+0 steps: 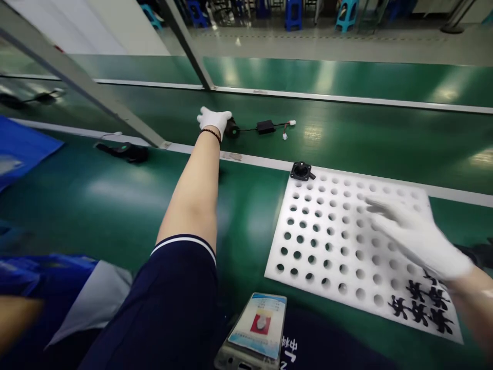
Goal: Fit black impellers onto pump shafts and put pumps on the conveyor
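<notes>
My left hand [214,119], in a white glove, reaches out onto the green belt and is closed over a black round-ended part [232,128]; the glove hides much of it. A cable runs right from this part to a small black box [265,127] and white connectors [291,123]. My right hand [410,234], gloved and blurred by motion, is over the white perforated foam board [275,257], its fingers stretched out with nothing seen in them. At the board's upper left corner sits a black square-flanged part [301,171]. Several small black pieces [419,312] stand at its lower right.
Another black part [125,151] with a cable lies on the near green surface at left. Metal posts [188,46] rise beside the belt. Blue material [25,149] lies at far left. A badge holder [256,329] hangs at my front. A dark object [477,253] lies at the right edge.
</notes>
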The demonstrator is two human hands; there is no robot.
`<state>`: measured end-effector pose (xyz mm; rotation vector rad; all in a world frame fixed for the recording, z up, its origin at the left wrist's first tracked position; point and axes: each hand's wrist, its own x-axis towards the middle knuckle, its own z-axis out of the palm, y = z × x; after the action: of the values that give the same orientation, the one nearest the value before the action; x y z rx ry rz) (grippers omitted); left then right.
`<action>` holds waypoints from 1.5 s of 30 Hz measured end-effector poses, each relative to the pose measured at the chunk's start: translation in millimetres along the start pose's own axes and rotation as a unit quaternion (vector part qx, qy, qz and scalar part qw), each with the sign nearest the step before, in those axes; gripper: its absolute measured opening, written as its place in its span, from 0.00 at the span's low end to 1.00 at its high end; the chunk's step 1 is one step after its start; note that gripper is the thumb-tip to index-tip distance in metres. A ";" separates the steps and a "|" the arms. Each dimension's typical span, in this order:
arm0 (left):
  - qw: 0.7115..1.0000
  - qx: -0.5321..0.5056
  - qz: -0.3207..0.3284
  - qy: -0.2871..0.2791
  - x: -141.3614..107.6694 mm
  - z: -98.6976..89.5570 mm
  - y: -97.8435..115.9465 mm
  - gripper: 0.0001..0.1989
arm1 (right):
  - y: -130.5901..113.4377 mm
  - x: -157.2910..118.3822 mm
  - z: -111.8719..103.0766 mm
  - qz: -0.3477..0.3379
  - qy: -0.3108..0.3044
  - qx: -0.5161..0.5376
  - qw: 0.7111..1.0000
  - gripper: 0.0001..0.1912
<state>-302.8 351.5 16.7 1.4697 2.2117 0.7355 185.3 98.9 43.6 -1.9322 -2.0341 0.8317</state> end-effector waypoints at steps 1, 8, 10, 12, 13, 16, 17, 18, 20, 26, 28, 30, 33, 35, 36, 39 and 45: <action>0.999 0.017 -0.010 0.031 -15.3 -9.5 -8.2 0.53 | -24.9 25.4 11.2 -0.066 -0.042 -0.013 0.997 0.30; 0.986 0.158 -0.055 -0.014 -130.2 -18.1 -86.5 0.57 | -112.9 168.3 82.8 -0.156 -0.017 -0.020 0.987 0.49; 0.994 0.105 -0.035 0.009 -141.2 -11.5 -95.4 0.47 | -115.1 178.7 97.0 -0.151 0.024 0.016 0.988 0.30; 0.997 0.072 -0.009 0.036 -148.3 -7.4 -95.8 0.42 | -114.0 174.0 103.2 -0.151 0.083 0.052 0.984 0.18; 0.998 0.050 0.007 0.038 -153.4 -6.3 -93.5 0.44 | -113.4 166.9 102.9 -0.150 0.110 0.068 0.980 0.16; 0.993 -0.077 0.082 0.037 -184.5 -5.0 -81.8 0.51 | -114.0 132.2 92.4 -0.125 0.135 0.193 0.964 0.18; 0.984 -0.130 0.113 0.035 -200.0 -4.7 -77.0 0.52 | -115.2 118.1 87.7 -0.101 0.106 0.270 0.952 0.21; 0.974 -0.178 0.138 0.032 -217.3 -4.4 -71.9 0.53 | -116.7 103.8 83.5 -0.076 0.058 0.354 0.930 0.26; 0.954 -0.249 0.164 0.017 -254.0 -3.4 -60.6 0.51 | -120.0 76.9 78.7 -0.040 -0.056 0.485 0.872 0.37; 0.915 -0.364 0.148 -0.088 -338.4 4.5 -23.9 0.50 | -131.8 29.3 97.2 -0.117 -0.036 0.394 0.911 0.38; 0.914 -0.360 0.140 -0.125 -353.8 8.6 -15.1 0.50 | -135.8 23.5 104.8 -0.187 0.045 0.312 0.930 0.30; 0.918 -0.344 0.138 -0.140 -363.8 12.5 -10.0 0.50 | -138.2 20.1 108.1 -0.248 0.111 0.245 0.931 0.25; 0.923 -0.329 0.147 -0.137 -370.9 16.1 -8.1 0.50 | -138.5 16.0 104.8 -0.348 0.150 0.138 0.915 0.23; 0.924 -0.326 0.148 -0.132 -372.8 16.4 -8.1 0.50 | -138.5 12.8 100.2 -0.422 0.149 0.066 0.892 0.26; 0.925 -0.328 0.144 -0.125 -373.5 15.9 -7.8 0.50 | -139.0 10.8 98.1 -0.450 0.147 0.036 0.880 0.27; 0.928 -0.332 0.130 -0.105 -376.5 12.8 -5.3 0.48 | -143.2 3.1 93.6 -0.488 0.135 -0.017 0.862 0.30; 0.931 -0.336 0.127 -0.057 -373.1 4.9 -10.6 0.43 | -153.4 -14.7 82.2 -0.605 0.081 -0.022 0.792 0.44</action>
<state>-166.5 3.9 16.8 1.3823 1.4606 1.2947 14.4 67.5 61.3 -0.3383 -2.5042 0.2405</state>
